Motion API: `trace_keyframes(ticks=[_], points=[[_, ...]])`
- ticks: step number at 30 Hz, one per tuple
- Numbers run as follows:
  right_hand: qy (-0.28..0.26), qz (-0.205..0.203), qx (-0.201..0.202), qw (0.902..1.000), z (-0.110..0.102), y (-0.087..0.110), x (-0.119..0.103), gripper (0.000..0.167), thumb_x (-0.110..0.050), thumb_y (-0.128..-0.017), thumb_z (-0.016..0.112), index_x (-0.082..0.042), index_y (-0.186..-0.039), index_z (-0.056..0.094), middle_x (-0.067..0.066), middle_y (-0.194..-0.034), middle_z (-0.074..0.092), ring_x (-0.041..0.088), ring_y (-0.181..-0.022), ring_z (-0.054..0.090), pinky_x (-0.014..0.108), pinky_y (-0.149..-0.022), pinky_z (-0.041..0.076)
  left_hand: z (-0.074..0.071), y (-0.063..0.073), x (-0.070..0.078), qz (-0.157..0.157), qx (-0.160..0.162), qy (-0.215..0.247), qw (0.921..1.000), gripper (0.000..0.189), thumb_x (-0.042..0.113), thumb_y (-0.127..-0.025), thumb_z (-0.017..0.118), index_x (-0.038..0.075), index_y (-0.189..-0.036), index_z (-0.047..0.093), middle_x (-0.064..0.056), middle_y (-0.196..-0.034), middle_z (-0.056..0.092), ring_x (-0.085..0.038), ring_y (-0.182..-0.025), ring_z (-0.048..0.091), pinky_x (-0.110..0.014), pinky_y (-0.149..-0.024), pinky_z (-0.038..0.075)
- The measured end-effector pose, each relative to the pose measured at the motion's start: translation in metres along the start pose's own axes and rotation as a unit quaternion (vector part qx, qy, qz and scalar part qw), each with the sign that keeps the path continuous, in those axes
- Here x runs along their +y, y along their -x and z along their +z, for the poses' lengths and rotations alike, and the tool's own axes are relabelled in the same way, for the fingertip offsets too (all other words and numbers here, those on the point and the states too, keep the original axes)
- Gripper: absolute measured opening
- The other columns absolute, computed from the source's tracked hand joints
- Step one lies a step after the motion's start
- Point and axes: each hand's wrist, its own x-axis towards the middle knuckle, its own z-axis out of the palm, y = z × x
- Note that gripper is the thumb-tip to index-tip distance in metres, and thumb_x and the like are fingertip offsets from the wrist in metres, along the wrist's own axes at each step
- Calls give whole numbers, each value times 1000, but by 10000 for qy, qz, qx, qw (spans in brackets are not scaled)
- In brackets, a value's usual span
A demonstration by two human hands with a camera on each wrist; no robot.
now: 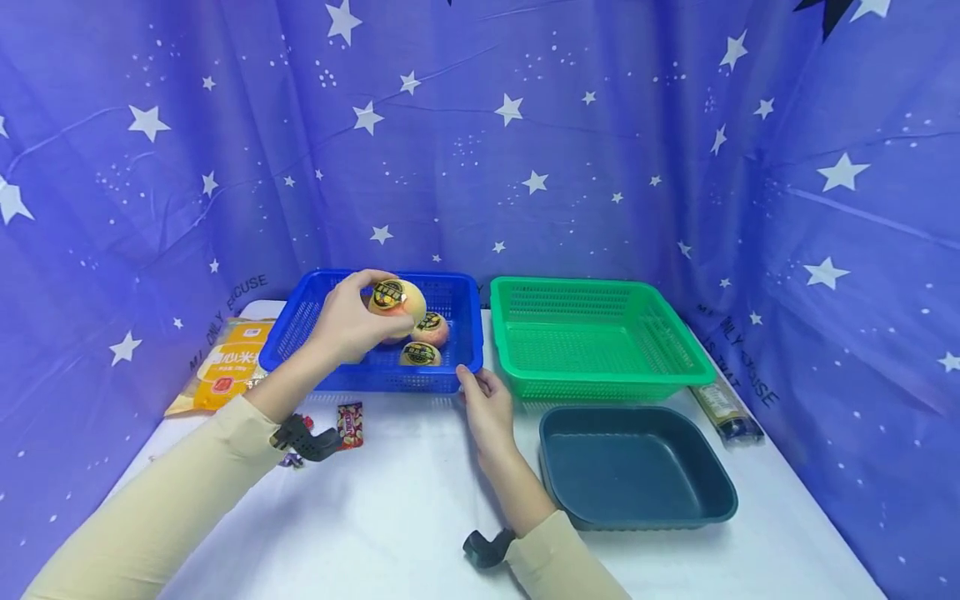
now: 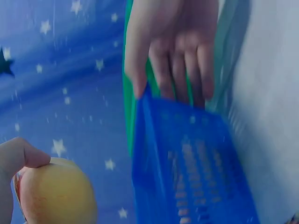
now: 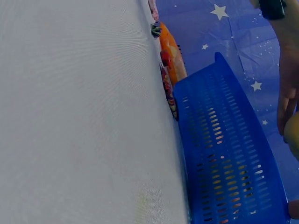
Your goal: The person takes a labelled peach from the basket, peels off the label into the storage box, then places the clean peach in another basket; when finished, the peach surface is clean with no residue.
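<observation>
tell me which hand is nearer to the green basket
Right. The right hand grips the near right corner of the blue basket, just left of the green basket; the left hand is farther left, holding a fruit above the blue basket.

On the table (image 1: 405, 508), the left basket (image 1: 397, 382) and the right basket (image 1: 592, 383) stand side by side at the far edge, a narrow gap between them. The curtain (image 1: 450, 183) hangs behind both and along the left and right sides. In the left basket sit the lower fruits (image 1: 432, 331), toward its right half; above them is the raised fruit (image 1: 407, 302), in the left hand (image 1: 352, 317). The right hand (image 1: 489, 408) is at that basket's near right corner. The large bag (image 1: 232, 362) lies just left of the left basket, the small packet (image 1: 350, 425) on its near side. The tray (image 1: 637, 475) stands nearer than the right basket, with the long package (image 1: 727, 412) to its far right
</observation>
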Motion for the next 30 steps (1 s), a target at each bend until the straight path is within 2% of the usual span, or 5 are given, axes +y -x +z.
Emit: trace_keyframes(ticks=[6, 13, 19, 24, 30], points=[[220, -36, 55, 9997, -1, -1, -1, 62, -40, -108, 72, 5, -150, 61, 25, -149, 69, 38, -140, 68, 52, -120, 56, 8, 42, 3, 208, -266, 80, 9994, 72, 27, -82, 94, 21, -148, 67, -6, -137, 70, -29, -112, 67, -37, -86, 63], [261, -88, 79, 9996, -1, -2, 2, 60, -40, -107, 73, 5, -147, 64, 25, -146, 71, 38, -137, 69, 50, -118, 58, 24, 84, -9, 392, -254, 379, 9982, 75, 20, -78, 96, 22, -147, 68, -4, -136, 75, -28, -121, 71, -46, -106, 58], [325, -150, 149, 9992, -1, -4, 3, 61, -41, -106, 73, 5, -146, 65, 25, -143, 73, 37, -134, 71, 50, -116, 60, 47, 109, -21, 518, -484, 795, 9943, 74, 17, -74, 98, 18, -142, 71, -3, -132, 78, -25, -122, 72, -41, -103, 65], [314, -213, 122, 9992, -1, -6, 3, 61, -41, -106, 73, 5, -146, 65, 24, -141, 74, 35, -133, 71, 49, -117, 59, 69, 124, -37, 581, -1045, 863, 9891, 75, 19, -72, 98, 18, -141, 70, -2, -136, 77, -22, -122, 73, -32, -101, 65], [209, -230, -9, 9995, -3, -2, 4, 59, -41, -107, 72, 4, -145, 66, 23, -140, 74, 37, -133, 71, 51, -119, 57, 84, 136, -53, 707, -1499, 909, 9820, 74, 21, -71, 98, 19, -140, 70, 1, -135, 76, -20, -119, 74, -31, -102, 64]])
